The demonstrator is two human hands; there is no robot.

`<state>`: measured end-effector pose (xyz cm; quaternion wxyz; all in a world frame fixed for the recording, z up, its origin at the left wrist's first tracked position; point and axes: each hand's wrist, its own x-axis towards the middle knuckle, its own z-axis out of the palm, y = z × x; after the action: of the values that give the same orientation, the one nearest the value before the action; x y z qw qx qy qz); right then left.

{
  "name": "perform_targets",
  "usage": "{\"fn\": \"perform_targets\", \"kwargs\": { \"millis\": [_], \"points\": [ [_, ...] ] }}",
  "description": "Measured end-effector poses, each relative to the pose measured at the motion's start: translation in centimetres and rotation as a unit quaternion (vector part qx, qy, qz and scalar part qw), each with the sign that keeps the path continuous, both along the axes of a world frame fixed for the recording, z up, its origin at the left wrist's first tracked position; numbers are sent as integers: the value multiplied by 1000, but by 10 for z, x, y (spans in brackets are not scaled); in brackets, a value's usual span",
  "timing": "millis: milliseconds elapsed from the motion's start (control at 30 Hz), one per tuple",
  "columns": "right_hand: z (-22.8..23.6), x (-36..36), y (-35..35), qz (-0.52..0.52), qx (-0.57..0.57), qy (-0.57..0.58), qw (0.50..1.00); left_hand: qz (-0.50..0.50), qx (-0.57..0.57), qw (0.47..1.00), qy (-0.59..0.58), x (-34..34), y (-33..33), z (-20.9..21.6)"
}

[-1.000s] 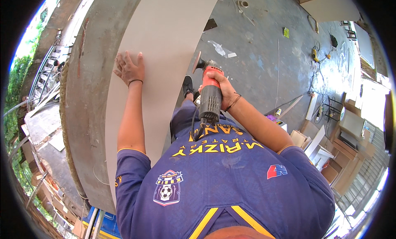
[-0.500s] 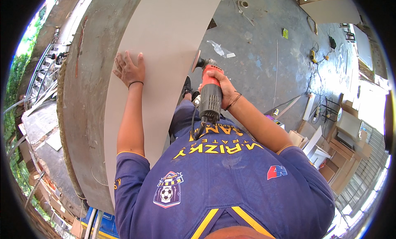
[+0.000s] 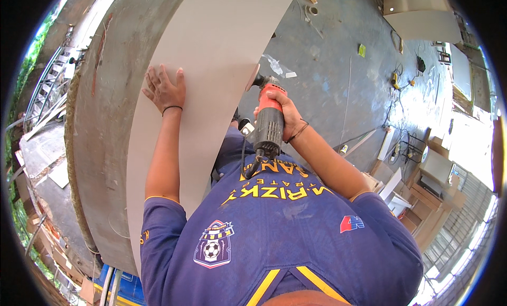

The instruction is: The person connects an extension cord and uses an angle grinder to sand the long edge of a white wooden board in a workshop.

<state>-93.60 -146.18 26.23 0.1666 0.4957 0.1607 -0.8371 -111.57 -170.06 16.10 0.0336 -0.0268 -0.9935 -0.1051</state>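
Note:
A long pale board [image 3: 206, 100] lies along a grey work surface [image 3: 113, 126]. My left hand [image 3: 165, 89] rests flat on the board near its left edge, fingers spread. My right hand [image 3: 282, 113] is wrapped round the red and black body of an angle grinder [image 3: 270, 118]. Its round disc [image 3: 253, 77] is tilted on edge against the board's right edge; whether it spins I cannot tell. A black cord [image 3: 251, 171] comes out of the grinder's rear end, close to my shirt.
On the grey floor [image 3: 317, 95] to the right lie plastic scraps [image 3: 274, 64], a green packet [image 3: 362, 50] and a yellow tool [image 3: 395, 80] among tangled cables. Wooden offcuts and boxes [image 3: 422, 192] are piled at lower right. A metal ladder-like frame [image 3: 46, 87] lies at far left.
The view has shifted slightly. The grinder's disc sits a little farther along the board's right edge. My left hand keeps its place on the board.

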Motion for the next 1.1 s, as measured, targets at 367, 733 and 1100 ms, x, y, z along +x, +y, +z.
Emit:
{"fn": "perform_targets", "kwargs": {
  "millis": [367, 733, 1100],
  "points": [
    [-9, -4, 4, 2, -5, -2, 1000, -16, -4, 1000, 7, 1, -1, 2],
    [-1, -12, 8, 11, -23, -3, 1000, -20, 21, 999, -15, 3, -1, 6],
    [-9, -28, 33, 20, -1, 9, 1000, -16, -10, 1000, -10, 3, 0, 7]
  ]
}}
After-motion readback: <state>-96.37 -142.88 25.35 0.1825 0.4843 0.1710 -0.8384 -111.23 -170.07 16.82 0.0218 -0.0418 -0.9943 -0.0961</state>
